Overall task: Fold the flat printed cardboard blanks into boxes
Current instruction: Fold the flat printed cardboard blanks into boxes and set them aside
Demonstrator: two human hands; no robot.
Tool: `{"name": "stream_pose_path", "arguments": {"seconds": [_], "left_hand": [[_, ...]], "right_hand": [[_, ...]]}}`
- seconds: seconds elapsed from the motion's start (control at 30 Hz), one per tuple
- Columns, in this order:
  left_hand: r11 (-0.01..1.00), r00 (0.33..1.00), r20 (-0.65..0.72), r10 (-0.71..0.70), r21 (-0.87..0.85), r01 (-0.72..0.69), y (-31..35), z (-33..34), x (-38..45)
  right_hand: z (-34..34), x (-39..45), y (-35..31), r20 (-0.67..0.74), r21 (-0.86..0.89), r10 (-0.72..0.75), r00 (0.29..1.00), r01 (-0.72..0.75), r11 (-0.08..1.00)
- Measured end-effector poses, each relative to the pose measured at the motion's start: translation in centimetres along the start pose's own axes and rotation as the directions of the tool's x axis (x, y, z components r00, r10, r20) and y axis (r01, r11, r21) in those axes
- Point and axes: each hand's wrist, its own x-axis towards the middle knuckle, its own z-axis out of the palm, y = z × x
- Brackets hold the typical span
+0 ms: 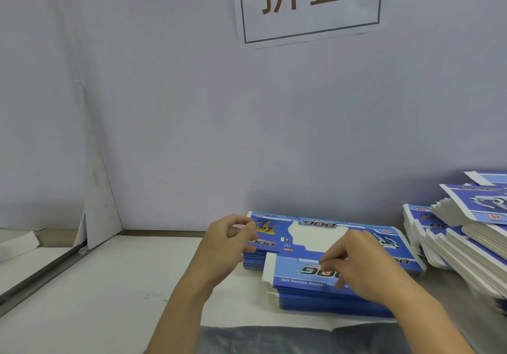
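hands [288, 255] on stacked blanks [315, 244]

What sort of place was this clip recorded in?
Probably a packing workstation in a small factory: stacks of flat printed box blanks sit on a white table, more piles lie to the right, and a paper sign hangs on the partition wall.

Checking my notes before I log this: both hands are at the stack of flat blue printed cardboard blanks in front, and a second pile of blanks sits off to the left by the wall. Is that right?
Not quite. In the head view both hands, left hand and right hand, are at the stack of flat blue printed cardboard blanks, but the second pile of blanks sits off to the right, not the left.
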Motion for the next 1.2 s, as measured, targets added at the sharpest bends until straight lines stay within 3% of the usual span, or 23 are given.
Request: {"name": "stream_pose_path", "arguments": {"seconds": [0.07, 0.23, 0.57, 0.63, 0.7, 0.77, 0.83, 0.9, 0.93, 0.97, 1.03, 1.1, 1.2], "left_hand": [[1.000, 1.000, 0.011, 0.002, 0.007, -0.002, -0.1, 0.1, 0.0], [1.000, 1.000, 0.009, 0.001, 0.018, -0.001, -0.3, 0.2, 0.1], [1.000, 1.000, 0.005, 0.004, 0.014, -0.004, -0.5, 0.0, 0.1], [0.998, 0.993, -0.105, 0.051, -0.024, -0.053, -0.4, 0.1, 0.3], [0.988, 0.950, -0.290, 0.113, -0.069, -0.139, -0.4, -0.1, 0.4], [0.970, 0.876, -0.464, 0.133, -0.119, -0.210, -0.2, -0.5, 0.5], [0.950, 0.834, -0.541, 0.104, -0.193, -0.244, 0.1, -0.9, 0.5], [0.923, 0.855, -0.511, 0.086, -0.282, -0.261, 0.6, -1.1, 0.3], [0.909, 0.878, -0.471, 0.091, -0.320, -0.266, 1.0, -1.1, 0.1], [0.902, 0.897, -0.427, 0.113, -0.336, -0.273, 1.6, -1.0, -0.3], [0.881, 0.914, -0.350, 0.203, -0.342, -0.327, 3.0, -0.9, -0.9], [0.822, 0.902, -0.306, 0.304, -0.394, -0.411, 4.4, -0.9, -1.3], [0.776, 0.869, -0.360, 0.339, -0.415, -0.475, 5.8, -0.7, -1.7]], "right_hand": [[0.1, 0.0, 0.1, 0.012, 0.030, -0.010, 1.000, 0.009, 1.000], [1.3, -0.5, -0.4, 0.257, -0.052, 0.048, 0.965, -0.035, 0.998], [1.7, 0.1, -0.1, 0.179, -0.123, 0.006, 0.984, 0.016, 0.992], [1.2, 0.0, -0.3, 0.087, -0.068, -0.059, 0.994, 0.065, 0.996], [0.3, 0.1, -0.6, -0.125, -0.046, -0.147, 0.981, 0.143, 0.989], [-1.1, 0.1, -1.3, -0.436, -0.084, -0.258, 0.862, 0.246, 0.966], [-3.3, -0.4, -2.6, -0.702, -0.087, -0.322, 0.635, 0.372, 0.924], [-5.4, -1.2, -3.9, -0.847, -0.078, -0.310, 0.431, 0.476, 0.876], [-6.2, -1.5, -4.4, -0.879, -0.040, -0.278, 0.388, 0.520, 0.853], [-6.8, -1.8, -4.9, -0.891, 0.023, -0.241, 0.386, 0.566, 0.824], [-7.3, -2.3, -5.7, -0.871, 0.177, -0.184, 0.455, 0.642, 0.746], [-6.9, -2.6, -6.4, -0.800, 0.376, -0.141, 0.584, 0.670, 0.640], [-5.4, -2.5, -7.0, -0.632, 0.608, -0.148, 0.760, 0.605, 0.514]]}}
